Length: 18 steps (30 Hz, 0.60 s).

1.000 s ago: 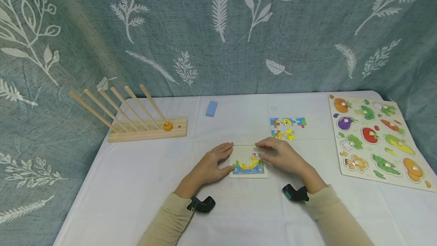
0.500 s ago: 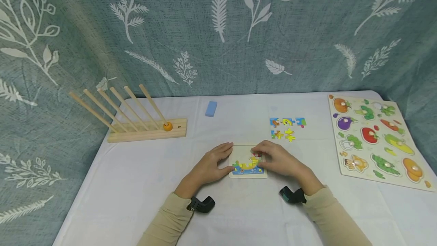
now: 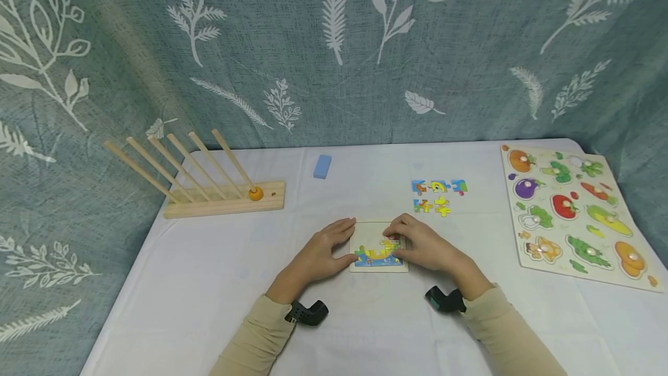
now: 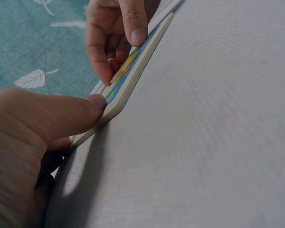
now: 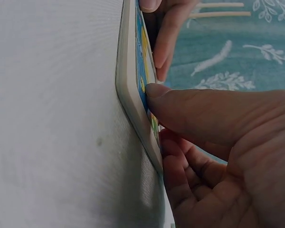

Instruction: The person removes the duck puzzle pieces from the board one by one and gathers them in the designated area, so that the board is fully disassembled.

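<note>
A small jigsaw puzzle board [image 3: 367,231] lies in front of me, its lower part filled with blue and yellow pieces [image 3: 377,257]. My left hand [image 3: 322,253] steadies the board's left side, fairly straight fingers at the upper left corner and thumb at the lower left edge. From the right, my right hand [image 3: 425,242] bends over the board. Its index finger and thumb are on a red-topped puzzle piece [image 3: 395,237], which they partly hide. In the right wrist view the right thumb [image 5: 159,95] is on the picture's surface, while the other fingers curl by the board's edge.
Several loose jigsaw pieces [image 3: 439,186] lie in two rows beyond the right hand. A blue block [image 3: 322,167] sits farther back. At left stands a wooden peg rack [image 3: 224,206] with an orange bead [image 3: 256,193]; a vegetable knob puzzle [image 3: 566,237] lies at right.
My right hand has moved slightly left over the board, its index finger coming down from the top edge to the red-topped piece and its thumb lower. The left hand has stayed in place.
</note>
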Tool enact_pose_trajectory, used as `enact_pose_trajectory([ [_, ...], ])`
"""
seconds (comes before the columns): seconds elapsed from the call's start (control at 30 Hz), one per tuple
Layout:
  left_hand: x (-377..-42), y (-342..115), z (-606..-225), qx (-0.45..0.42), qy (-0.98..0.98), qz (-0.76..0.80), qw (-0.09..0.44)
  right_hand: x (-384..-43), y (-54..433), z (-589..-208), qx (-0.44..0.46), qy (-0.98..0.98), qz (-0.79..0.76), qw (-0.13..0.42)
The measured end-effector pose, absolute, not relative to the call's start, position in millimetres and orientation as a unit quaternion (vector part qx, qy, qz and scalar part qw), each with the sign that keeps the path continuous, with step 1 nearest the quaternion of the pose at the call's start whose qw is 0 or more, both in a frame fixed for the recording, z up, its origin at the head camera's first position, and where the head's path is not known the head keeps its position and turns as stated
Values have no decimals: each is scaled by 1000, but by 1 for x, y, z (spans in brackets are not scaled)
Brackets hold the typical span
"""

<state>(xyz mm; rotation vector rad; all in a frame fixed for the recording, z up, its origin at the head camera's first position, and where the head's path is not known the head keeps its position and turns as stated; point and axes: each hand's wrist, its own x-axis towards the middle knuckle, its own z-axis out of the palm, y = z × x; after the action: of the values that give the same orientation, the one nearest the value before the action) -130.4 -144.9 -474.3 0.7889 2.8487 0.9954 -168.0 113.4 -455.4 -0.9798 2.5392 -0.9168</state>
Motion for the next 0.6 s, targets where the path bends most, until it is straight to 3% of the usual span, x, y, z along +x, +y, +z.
enact_pose_trajectory([
  [0.6, -131, -145, -476, 250, 914, 320, 12, -168, 116, -457, -361, 858, -342, 129],
])
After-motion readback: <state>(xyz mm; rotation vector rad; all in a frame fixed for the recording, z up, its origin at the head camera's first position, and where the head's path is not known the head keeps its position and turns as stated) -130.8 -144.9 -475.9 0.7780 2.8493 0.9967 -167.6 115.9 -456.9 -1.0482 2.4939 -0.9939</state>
